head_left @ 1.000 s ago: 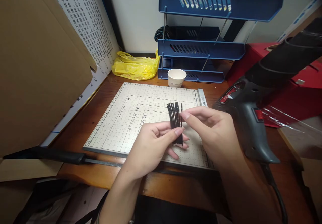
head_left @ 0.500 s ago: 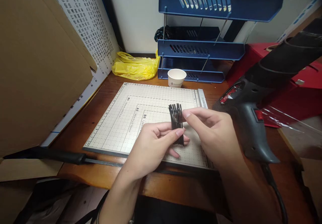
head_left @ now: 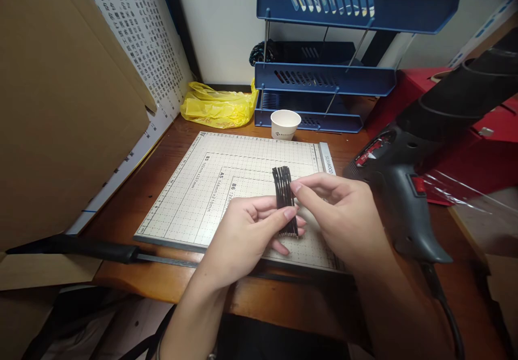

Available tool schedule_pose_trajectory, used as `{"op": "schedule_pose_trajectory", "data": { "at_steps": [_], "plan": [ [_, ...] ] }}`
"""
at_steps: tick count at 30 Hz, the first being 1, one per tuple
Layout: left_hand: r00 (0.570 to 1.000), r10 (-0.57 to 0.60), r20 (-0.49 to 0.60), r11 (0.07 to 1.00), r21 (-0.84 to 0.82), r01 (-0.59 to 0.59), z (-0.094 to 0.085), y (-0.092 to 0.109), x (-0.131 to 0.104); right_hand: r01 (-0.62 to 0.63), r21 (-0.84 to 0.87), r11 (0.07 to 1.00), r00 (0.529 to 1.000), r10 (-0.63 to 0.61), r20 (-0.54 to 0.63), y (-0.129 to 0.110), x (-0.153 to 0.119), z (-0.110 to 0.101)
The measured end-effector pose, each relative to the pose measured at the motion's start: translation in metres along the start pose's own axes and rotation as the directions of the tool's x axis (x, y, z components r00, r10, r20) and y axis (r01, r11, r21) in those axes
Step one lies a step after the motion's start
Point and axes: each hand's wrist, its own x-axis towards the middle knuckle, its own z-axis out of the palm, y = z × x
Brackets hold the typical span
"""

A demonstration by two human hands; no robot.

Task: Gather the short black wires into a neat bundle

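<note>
A flat bundle of thin black strips [head_left: 283, 182] stands roughly upright above the paper trimmer's gridded board. Its exact kind cannot be made out; small pale ends show at the bottom. My left hand [head_left: 251, 228] is closed on the lower half, thumb across the front and fingers behind. At the bundle's right edge, near the upper part, the thumb and forefinger of my right hand [head_left: 343, 209] are pinched together on it. Beneath both hands lies the paper trimmer [head_left: 182, 198], its board printed with size marks and its black-handled blade arm [head_left: 101, 249] along the near side.
A white paper cup [head_left: 285, 125] stands behind the board, by blue stacked trays [head_left: 324, 79]. A yellow plastic bag [head_left: 218, 106] lies at the back left. On the right are a dark heat gun [head_left: 408, 187] and a red box [head_left: 453, 149]. Cardboard [head_left: 60, 106] rises at left.
The strips have drawn closer together at the top, and my right fingertips have moved slightly lower and left along the bundle's edge. My left hand keeps its hold.
</note>
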Motion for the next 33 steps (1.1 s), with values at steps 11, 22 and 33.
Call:
{"op": "schedule_pose_trajectory", "data": {
  "at_steps": [11, 22, 33],
  "plan": [
    [0.997, 0.053, -0.057, 0.999, -0.003, -0.053, -0.002, -0.004, 0.003, 0.203, -0.009, 0.979, 0.849, -0.171, 0.500, 0.017, 0.010, -0.023],
    [0.995, 0.080, -0.060, 0.997, -0.005, -0.080, -0.003, -0.005, 0.003, 0.084, 0.060, 0.995, 0.842, -0.103, 0.530, 0.013, 0.015, -0.028],
    [0.984, 0.132, -0.122, 0.986, -0.089, -0.143, -0.003, -0.010, 0.002, 0.118, -0.009, 0.993, 0.948, -0.110, 0.300, 0.014, 0.015, -0.027]
  ]
}}
